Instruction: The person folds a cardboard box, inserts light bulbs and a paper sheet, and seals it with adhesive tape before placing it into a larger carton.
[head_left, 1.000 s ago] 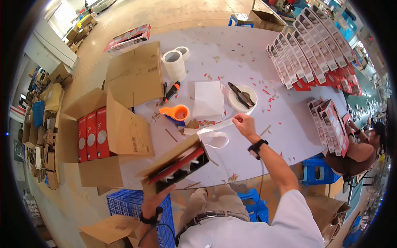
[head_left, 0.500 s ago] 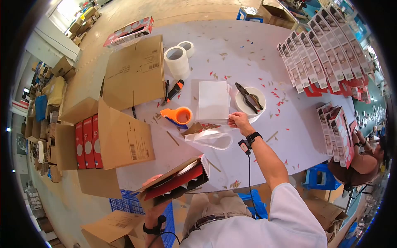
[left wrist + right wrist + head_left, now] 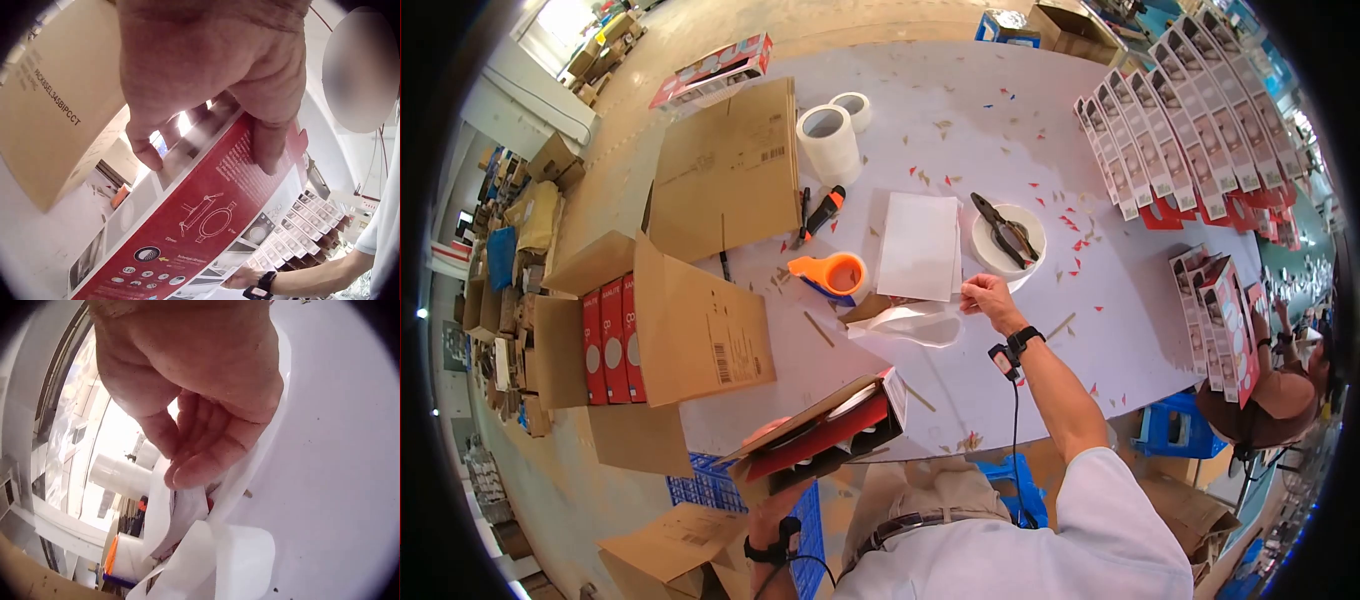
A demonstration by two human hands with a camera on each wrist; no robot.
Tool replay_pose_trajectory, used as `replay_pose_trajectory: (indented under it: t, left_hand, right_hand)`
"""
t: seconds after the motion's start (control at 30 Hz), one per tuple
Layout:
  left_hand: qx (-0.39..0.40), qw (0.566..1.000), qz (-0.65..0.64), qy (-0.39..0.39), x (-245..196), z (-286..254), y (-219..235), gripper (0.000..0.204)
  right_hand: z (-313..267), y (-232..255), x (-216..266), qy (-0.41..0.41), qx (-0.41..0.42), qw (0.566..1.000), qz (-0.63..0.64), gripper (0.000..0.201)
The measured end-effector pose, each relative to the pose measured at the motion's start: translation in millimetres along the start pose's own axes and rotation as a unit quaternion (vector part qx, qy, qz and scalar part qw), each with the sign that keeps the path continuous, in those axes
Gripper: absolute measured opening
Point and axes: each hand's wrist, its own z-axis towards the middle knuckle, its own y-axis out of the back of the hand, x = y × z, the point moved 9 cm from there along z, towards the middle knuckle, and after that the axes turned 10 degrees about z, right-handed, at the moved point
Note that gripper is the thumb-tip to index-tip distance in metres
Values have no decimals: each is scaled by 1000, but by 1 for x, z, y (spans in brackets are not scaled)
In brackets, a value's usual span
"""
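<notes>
My left hand [image 3: 212, 69] grips a red printed light-fixture box [image 3: 212, 219] over its edge, thumb on the printed side. In the head view this box [image 3: 830, 440] is tilted at the table's front edge, its open side showing white parts inside. My right hand [image 3: 990, 302] has thumb and fingertips together at the lower right corner of a stack of white sheets [image 3: 918, 245]. The right wrist view shows the fingertips pinching at a white sheet [image 3: 159, 515]. A loose white strip [image 3: 915, 328] loops on the table just below, close to that hand.
Pliers [image 3: 1005, 232] lie on a white roll [image 3: 1040, 220]. An orange tape dispenser [image 3: 830, 272], a utility knife [image 3: 824, 212] and tape rolls [image 3: 832, 150] stand left. An open carton [image 3: 710, 320] holds red boxes; more boxes [image 3: 1180, 120] and another person [image 3: 1270, 395] are right.
My right hand has let go of the white strip and moved to the sheets' corner; the top sheet has turned slightly. The held box has tipped, showing more of its open side.
</notes>
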Motion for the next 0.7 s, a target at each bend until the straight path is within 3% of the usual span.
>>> replay_pose_trajectory:
  t: [0.1,0.2,0.3,0.43,0.5,0.57,0.63,0.7]
  left_hand:
    - [2,1000,3,3,-1,0,-1,65]
    - [2,1000,6,3,-2,0,0,61]
    - [5,1000,11,2,-6,2,-1,58]
    - [25,999,17,15,-15,4,-6,53]
    - [35,998,46,8,-27,7,-8,51]
    - [19,982,177,-60,-53,8,-4,49]
    - [2,979,188,-77,-53,7,-3,50]
    - [-12,996,84,-40,-17,3,1,54]
  right_hand:
    - [-9,10,11,79,-117,986,-88,22]
    - [-16,13,0,41,-136,982,-126,28]
    - [-31,-11,-17,7,-115,989,-90,29]
    - [-22,-24,-47,-49,-143,984,91,17]
    - [-22,-25,-47,-22,-172,974,147,13]
    - [-30,-25,-44,0,-203,961,189,12]
    - [-42,-18,-36,24,-237,947,215,11]
    - [-52,-6,-34,25,-266,933,243,12]
